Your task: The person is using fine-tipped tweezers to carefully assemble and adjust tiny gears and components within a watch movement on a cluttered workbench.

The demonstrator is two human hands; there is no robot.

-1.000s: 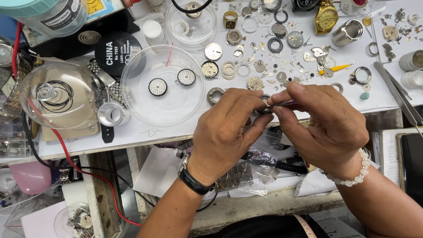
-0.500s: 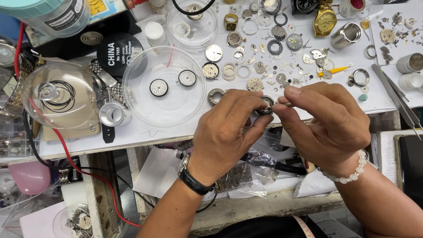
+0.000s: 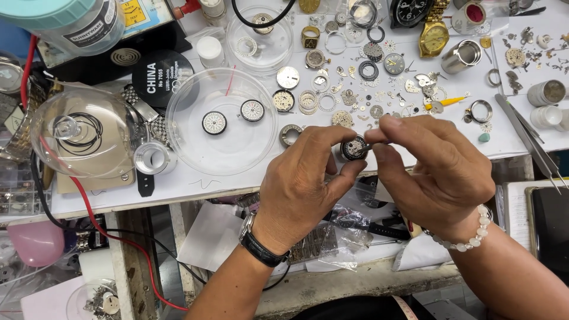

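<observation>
Hands meet at the near edge of the white worktop [image 3: 195, 184], just past its lip. My left hand [image 3: 299, 186] pinches a small round metal watch movement [image 3: 354, 148] between thumb and fingertips, closed snugly around its rim, the dark geared face turned up toward me. My right hand [image 3: 435, 172] comes in from the right, thumb and forefinger pressed together right at the movement's right edge; something thin may be nipped between them, but I cannot tell what. A black strap sits on my left wrist, a bracelet of pale round beads [image 3: 468, 240] on the right.

Left of the hands, a clear shallow plastic dish [image 3: 184, 127] rests on the worktop with two small white round dials inside, side by side. Further left stands a clear domed cover [image 3: 83, 139] over dark thin rings. Far of the hands, loose silver gears, rings and dials lie scattered across the top. A gold metal wristwatch [image 3: 434, 35] lies at the far right, near a short polished steel cylinder [image 3: 461, 56]. Long steel tweezers [image 3: 530, 139] lie at the right edge, well apart from my right hand.
</observation>
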